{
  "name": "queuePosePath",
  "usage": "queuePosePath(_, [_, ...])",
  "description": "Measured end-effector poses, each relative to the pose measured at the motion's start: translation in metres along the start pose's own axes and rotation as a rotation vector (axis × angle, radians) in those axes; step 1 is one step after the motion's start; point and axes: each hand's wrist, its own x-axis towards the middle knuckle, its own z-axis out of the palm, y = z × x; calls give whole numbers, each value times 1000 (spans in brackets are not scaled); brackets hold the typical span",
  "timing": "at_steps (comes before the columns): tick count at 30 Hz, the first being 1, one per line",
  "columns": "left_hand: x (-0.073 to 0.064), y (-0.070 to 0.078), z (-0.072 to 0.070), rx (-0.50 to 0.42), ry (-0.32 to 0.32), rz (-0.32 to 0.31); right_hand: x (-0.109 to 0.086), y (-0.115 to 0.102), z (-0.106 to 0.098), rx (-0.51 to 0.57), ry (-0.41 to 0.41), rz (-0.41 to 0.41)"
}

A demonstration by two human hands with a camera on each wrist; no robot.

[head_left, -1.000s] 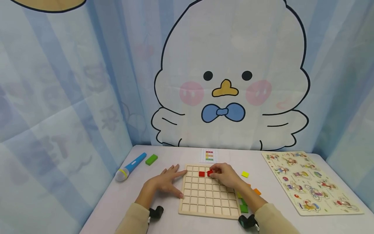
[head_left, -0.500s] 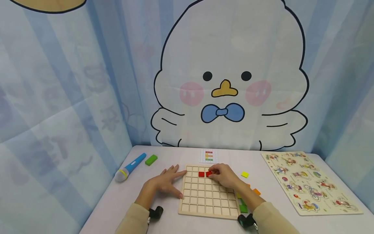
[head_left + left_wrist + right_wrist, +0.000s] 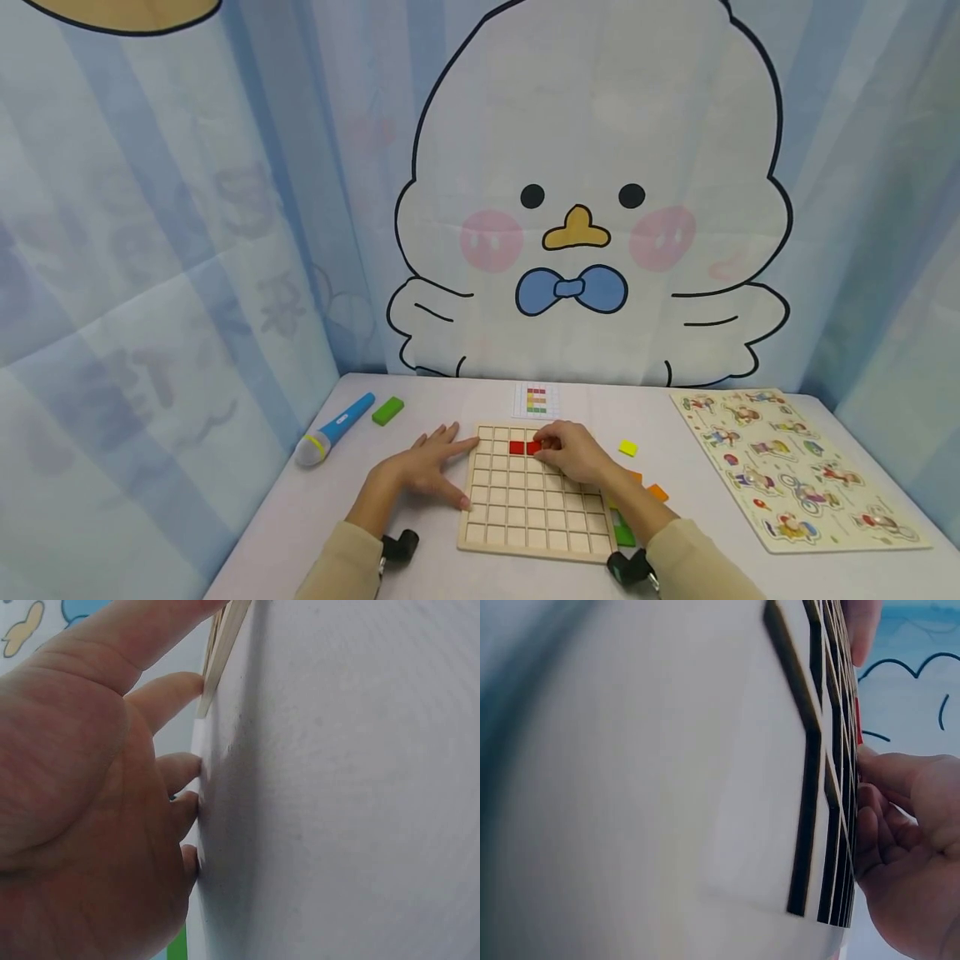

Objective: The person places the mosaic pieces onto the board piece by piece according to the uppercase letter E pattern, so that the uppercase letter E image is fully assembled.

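In the head view, a wooden grid board lies on the white table. One red square tile sits in a cell of its second row. Just right of it is another red tile, which my right hand pinches between thumb and fingers, low over the board. My left hand has its fingers spread, thumb and index finger touching the board's left edge. The left wrist view shows those fingertips at the wooden edge. Red shows by the right thumb in the right wrist view.
Yellow, orange and green tiles lie right of the board, partly behind the right forearm. A pattern card lies behind it. A blue toy microphone and green block are left; a picture puzzle is right.
My right hand has shifted the held red tile slightly left and down, from a tilted pose to lying level beside the first red tile. The left hand has stayed at the board's edge.
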Motion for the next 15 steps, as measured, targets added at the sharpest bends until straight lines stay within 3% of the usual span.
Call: queuePosePath(15, [-1,-1,1,2,6,2,-4,-2,-3,31,-21,9])
